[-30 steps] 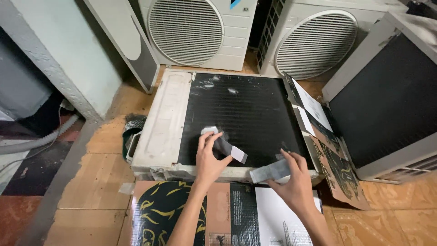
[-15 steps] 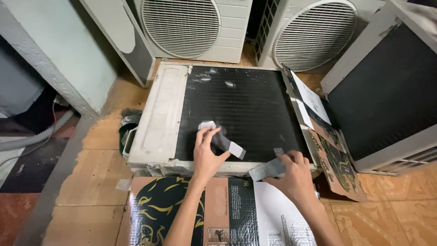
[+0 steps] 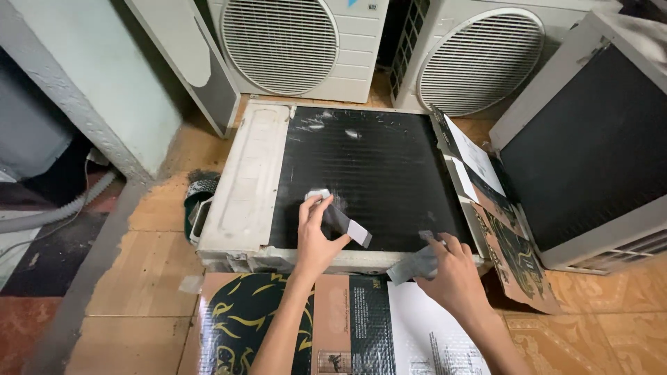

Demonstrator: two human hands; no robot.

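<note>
An air-conditioner outdoor unit [image 3: 243, 187] lies flat on the floor, its black finned coil [image 3: 375, 167] facing up. My left hand [image 3: 314, 232] presses a small grey comb-like tool [image 3: 339, 217] against the lower part of the coil. My right hand [image 3: 451, 267] holds a second grey flat tool [image 3: 411, 264] at the coil's lower right edge, near the white frame.
Flattened printed cardboard [image 3: 278, 312] lies under my arms, and more cardboard [image 3: 507, 243] leans at the right. Two white fan units [image 3: 292, 42] [image 3: 479, 55] stand behind. Another unit with a black coil [image 3: 590, 153] sits at the right. A grey hose [image 3: 48, 212] runs along the left.
Both hands have stayed at the coil's lower edge with only small shifts; the view has moved slightly.
</note>
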